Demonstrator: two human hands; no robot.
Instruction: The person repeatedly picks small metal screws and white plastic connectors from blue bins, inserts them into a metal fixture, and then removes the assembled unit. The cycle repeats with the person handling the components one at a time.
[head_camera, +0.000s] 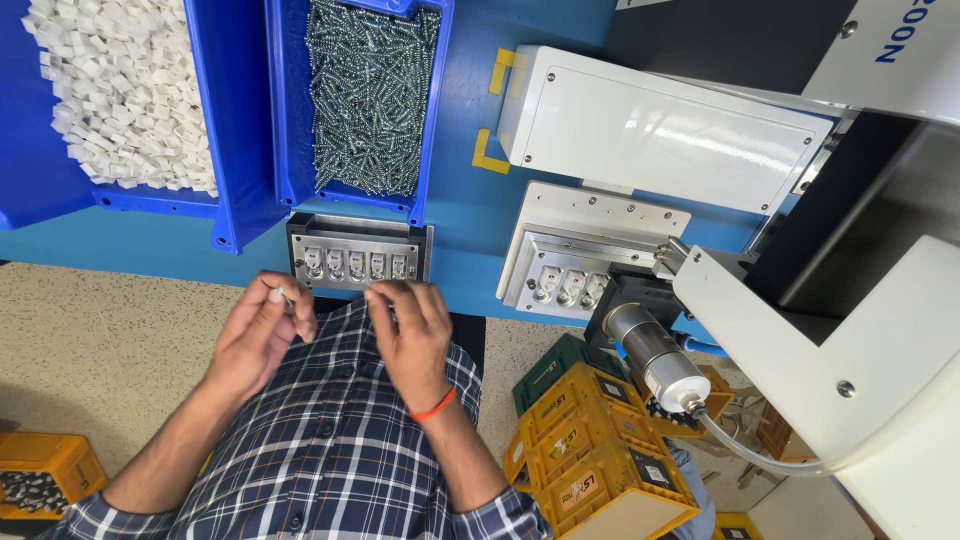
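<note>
My left hand is curled in front of my chest, pinching a small silver screw between thumb and fingertips. My right hand, with an orange band at the wrist, hovers beside it with fingers bent, just below a metal fixture that holds a row of small white parts. What the right fingers hold, if anything, is hidden. A blue bin of silver screws sits directly behind the fixture. A second blue bin of small white plastic pieces stands to its left.
A white machine with a second metal fixture holding several parts stands to the right, with a silver cylinder and a white arm. Yellow crates lie on the floor at right, another at lower left.
</note>
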